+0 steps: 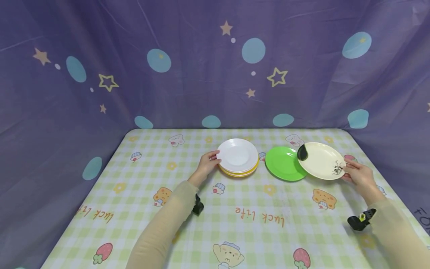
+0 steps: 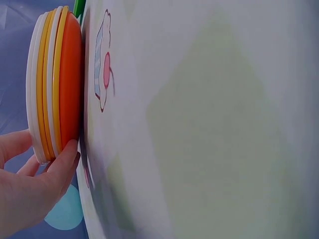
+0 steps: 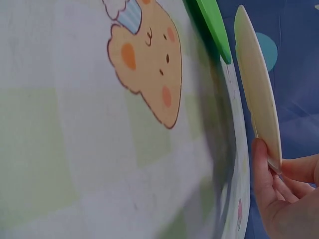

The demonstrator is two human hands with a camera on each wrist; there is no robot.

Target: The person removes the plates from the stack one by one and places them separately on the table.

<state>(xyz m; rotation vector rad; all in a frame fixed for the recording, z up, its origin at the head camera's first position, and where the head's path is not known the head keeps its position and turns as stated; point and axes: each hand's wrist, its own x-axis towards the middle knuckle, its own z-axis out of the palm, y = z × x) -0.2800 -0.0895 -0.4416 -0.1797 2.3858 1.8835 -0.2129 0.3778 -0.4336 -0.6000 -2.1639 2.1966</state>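
Note:
A stack of several plates [image 1: 237, 155], white on top with yellow, white and orange layers below [image 2: 71, 84], is at mid-table in the head view. My left hand [image 1: 206, 167] grips its left edge, with fingers above and below the rims in the left wrist view. My right hand [image 1: 360, 175] pinches the right edge of a cream plate [image 1: 320, 160] with a dark green patch and a small black print. That plate is raised off the table, as its pale underside [image 3: 259, 84] shows. A green plate [image 1: 283, 164] lies between, partly covered by the cream one.
A green-and-white checked tablecloth [image 1: 235, 198] with cartoon prints covers the table. Behind it hangs a purple curtain [image 1: 201, 74] with stars and blue ovals. Black wrist devices [image 1: 198, 205] sit at both sleeves.

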